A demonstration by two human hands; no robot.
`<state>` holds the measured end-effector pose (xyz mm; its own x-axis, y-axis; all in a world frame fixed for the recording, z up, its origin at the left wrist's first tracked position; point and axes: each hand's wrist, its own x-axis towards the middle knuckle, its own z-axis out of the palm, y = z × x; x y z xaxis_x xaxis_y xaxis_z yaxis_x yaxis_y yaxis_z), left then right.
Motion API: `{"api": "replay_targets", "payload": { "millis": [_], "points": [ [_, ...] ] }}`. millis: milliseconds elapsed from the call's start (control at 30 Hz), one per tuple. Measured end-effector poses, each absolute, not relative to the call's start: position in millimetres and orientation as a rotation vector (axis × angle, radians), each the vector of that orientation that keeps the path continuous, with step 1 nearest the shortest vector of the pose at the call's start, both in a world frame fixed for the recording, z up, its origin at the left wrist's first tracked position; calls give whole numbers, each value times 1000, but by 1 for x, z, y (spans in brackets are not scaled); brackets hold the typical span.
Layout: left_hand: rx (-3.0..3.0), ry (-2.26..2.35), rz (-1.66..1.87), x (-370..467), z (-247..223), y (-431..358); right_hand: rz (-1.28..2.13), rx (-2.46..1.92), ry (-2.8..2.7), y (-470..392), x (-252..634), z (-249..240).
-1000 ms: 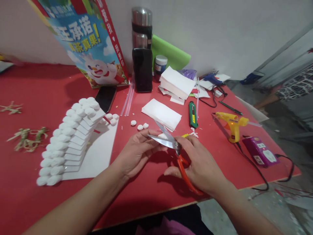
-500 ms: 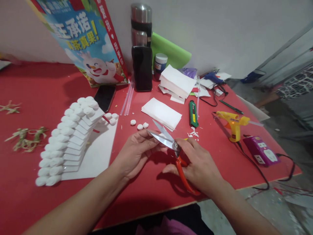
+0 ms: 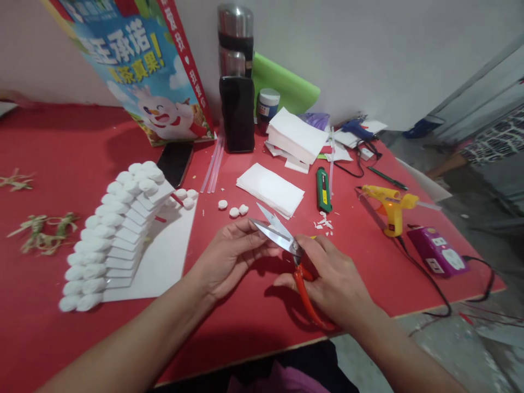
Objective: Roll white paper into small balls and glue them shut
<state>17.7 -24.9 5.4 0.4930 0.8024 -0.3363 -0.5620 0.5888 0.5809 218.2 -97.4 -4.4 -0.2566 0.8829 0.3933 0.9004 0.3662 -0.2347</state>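
Observation:
My right hand [image 3: 333,275] is closed around the orange-red handles of a pair of scissors [image 3: 280,238]. The scissor blades stand apart and point up and to the left. My left hand [image 3: 229,259] has its fingers pinched together beside and behind the lower blade. Whatever those fingers hold is hidden by the blade and the fingers. Just beyond the blades lies a stack of white paper pieces [image 3: 270,189]. Several small white round pieces [image 3: 234,212] rest near my left fingertips. White paper scraps [image 3: 324,222] are scattered above my right hand.
At left, a fanned row of white strips with rounded white ends [image 3: 102,229] sits on a white sheet [image 3: 164,267]. A yellow glue gun [image 3: 391,207], a purple box [image 3: 438,252] and a green cutter [image 3: 323,190] lie right. A phone [image 3: 237,114] leans against a steel flask [image 3: 236,33].
The scissors and both hands have shifted very slightly. The blades remain apart, and the objects on the table look unmoved.

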Motion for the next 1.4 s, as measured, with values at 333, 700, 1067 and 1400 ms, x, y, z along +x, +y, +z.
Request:
{"api": "replay_targets", "payload": {
  "millis": [333, 700, 1067, 1400],
  "points": [
    [476, 630, 789, 17, 5, -27, 45, -1579, -2157, -105, 222, -1],
    [508, 636, 748, 18, 7, -29, 142, -1677, -2151, -100, 216, 9],
    [516, 605, 706, 18, 4, -28, 54, -1613, -2155, -107, 219, 5],
    [480, 662, 645, 19, 3, -28, 271, -1723, -2024, -117, 227, 5]
  ]
}}
